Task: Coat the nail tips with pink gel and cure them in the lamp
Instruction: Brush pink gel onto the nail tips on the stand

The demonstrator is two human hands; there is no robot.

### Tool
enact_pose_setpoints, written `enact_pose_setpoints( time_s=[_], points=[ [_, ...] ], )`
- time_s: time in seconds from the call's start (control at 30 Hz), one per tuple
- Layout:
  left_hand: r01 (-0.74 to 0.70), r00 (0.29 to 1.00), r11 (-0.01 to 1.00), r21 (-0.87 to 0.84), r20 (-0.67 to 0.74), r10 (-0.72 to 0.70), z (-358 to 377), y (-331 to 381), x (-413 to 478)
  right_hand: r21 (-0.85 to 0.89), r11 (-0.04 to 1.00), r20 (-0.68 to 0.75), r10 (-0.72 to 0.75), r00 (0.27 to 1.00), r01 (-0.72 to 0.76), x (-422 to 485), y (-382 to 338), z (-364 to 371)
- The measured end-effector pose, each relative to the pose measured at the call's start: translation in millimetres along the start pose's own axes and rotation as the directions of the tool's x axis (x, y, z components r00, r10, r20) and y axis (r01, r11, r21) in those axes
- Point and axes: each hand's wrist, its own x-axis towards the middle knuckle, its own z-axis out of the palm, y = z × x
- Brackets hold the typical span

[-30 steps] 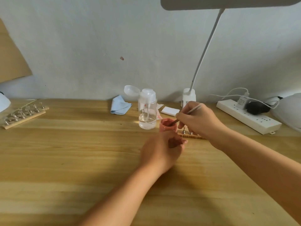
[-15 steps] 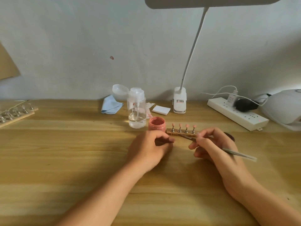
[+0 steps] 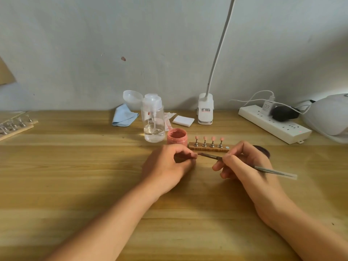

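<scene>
An open jar of pink gel stands mid-table. To its right a wooden strip carries several pink nail tips on metal pegs. My left hand sits just in front of the jar and pinches a small nail tip, which my fingers mostly hide. My right hand grips a thin brush like a pen, and the brush's tip touches that nail tip. The white curing lamp is at the far right edge.
A clear pump bottle, a blue cloth, white pads and a clip desk lamp line the back wall. A power strip lies back right. A second peg holder lies far left. A dark lid peeks out behind my right hand.
My right hand has drawn the brush out of the gel jar and brought it down and towards me to the nail tip in my left hand. My left hand has stayed put.
</scene>
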Motion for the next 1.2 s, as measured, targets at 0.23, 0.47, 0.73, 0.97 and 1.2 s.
enact_pose_setpoints(
  time_s=[0.23, 0.47, 0.73, 0.97, 1.2],
  points=[
    [0.008, 1.000, 1.000, 0.020, -0.017, -0.008, 0.0, 0.9, -0.8, -0.032, 0.999, 0.017, -0.004, 1.000, 0.004, -1.0, -0.6, 1.7],
    [-0.010, 1.000, 0.999, -0.032, 0.015, 0.011, -0.5, -0.1, -0.9, -0.048, 0.999, -0.015, -0.002, 1.000, 0.001, -0.4, 1.2, 0.9],
    [-0.008, 1.000, 0.999, -0.046, 0.016, 0.009, 0.2, 1.5, -0.8, -0.030, 1.000, -0.027, -0.008, 1.000, 0.007, -1.4, 0.2, -0.1],
    [-0.002, 1.000, 1.000, 0.028, -0.005, 0.002, -1.8, 4.5, -2.9, -0.027, 1.000, -0.014, -0.008, 1.000, 0.008, -1.5, -0.8, 2.1],
    [-0.016, 1.000, 0.999, 0.035, -0.009, 0.016, -0.5, 2.8, -1.9, -0.055, 0.999, 0.007, -0.003, 1.000, 0.003, -2.5, -2.9, 1.9]
  ],
)
